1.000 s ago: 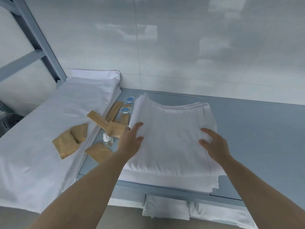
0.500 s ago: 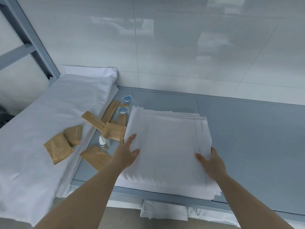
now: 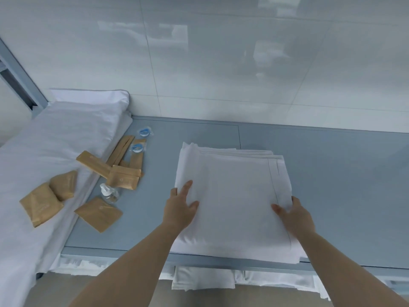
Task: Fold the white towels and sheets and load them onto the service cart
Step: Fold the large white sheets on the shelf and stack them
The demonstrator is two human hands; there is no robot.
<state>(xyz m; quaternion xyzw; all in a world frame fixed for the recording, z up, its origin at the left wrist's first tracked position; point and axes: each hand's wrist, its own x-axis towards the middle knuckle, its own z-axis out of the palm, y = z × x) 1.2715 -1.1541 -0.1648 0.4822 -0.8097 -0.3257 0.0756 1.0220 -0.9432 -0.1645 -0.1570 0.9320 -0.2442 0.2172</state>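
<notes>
A folded white sheet [image 3: 234, 196] lies as a square stack on the grey top shelf of the service cart [image 3: 332, 173], its near edge at the shelf's front. My left hand [image 3: 180, 209] rests flat on the sheet's left part with fingers spread. My right hand [image 3: 292, 213] holds the sheet's right edge, thumb on top, fingers against the side. More white linen [image 3: 203, 278] sits on the shelf below, partly hidden by the top shelf.
A white pile of linen [image 3: 55, 138] covers the cart's left end. Several tan paper packets [image 3: 99, 214] lie on it and beside it, with a small clear bottle [image 3: 109, 193] and blue-ringed sachets [image 3: 145, 132]. A white tiled wall [image 3: 221, 63] stands behind.
Both hands slid toward me along the sheet, from its middle to its near half. The sheet's raised far left corner has settled flat.
</notes>
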